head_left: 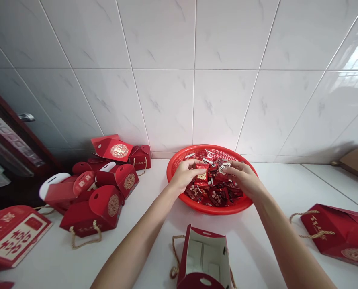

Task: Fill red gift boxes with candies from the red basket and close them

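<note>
Red plastic formed the oval basket at the centre of the frame, its perforated bowl holding a heap of small wrapped packets in red and dark red. Over it, the left hand was pinched on a shiny red packet with a gold patch, and the right hand was closed on a dark red packet with a white label; the fingers partly hid both. At bottom centre, an open gift box showed its pale interior — no packets visible inside — with rope handles at its sides, its near end cut off by the frame. Red boxes crowded together at left, and another red box lay at lower right. The forearms crossed the white counter on either side of the open gift box, below a tiled wall; a brown carton sat at the right edge.
</note>
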Demonstrator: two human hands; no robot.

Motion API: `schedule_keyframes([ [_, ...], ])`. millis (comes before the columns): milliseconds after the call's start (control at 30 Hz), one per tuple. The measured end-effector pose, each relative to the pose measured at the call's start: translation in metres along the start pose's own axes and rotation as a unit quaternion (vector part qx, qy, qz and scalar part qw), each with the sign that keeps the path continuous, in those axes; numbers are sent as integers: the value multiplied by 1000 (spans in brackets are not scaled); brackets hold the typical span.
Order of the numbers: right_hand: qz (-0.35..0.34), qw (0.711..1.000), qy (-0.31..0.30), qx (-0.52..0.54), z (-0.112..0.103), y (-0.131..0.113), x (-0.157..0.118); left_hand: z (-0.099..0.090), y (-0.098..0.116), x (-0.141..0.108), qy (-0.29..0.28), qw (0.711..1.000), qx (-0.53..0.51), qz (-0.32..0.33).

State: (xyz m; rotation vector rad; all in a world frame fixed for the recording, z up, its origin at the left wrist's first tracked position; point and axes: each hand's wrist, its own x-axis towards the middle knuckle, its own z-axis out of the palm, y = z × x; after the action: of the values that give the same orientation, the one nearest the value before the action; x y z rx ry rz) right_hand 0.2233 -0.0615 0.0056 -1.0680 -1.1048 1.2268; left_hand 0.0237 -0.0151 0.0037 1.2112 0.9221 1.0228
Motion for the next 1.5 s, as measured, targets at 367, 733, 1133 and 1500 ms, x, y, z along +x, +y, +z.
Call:
schedule_keyframes([
  [367,6,1000,-23,-17,1,1,-1,-2,-3,1,-28,998,57,15],
  [733,25,997,-70,-22,1,-1,-3,0,1,-1,-50,996,73,-4],
  [1133,20,997,-72,-7,-1,4,0,0,1,1,-81,994,69,5],
  [1500,17,998,-61,10,-3,5,0,0,1,0,-64,995,72,-30],
])
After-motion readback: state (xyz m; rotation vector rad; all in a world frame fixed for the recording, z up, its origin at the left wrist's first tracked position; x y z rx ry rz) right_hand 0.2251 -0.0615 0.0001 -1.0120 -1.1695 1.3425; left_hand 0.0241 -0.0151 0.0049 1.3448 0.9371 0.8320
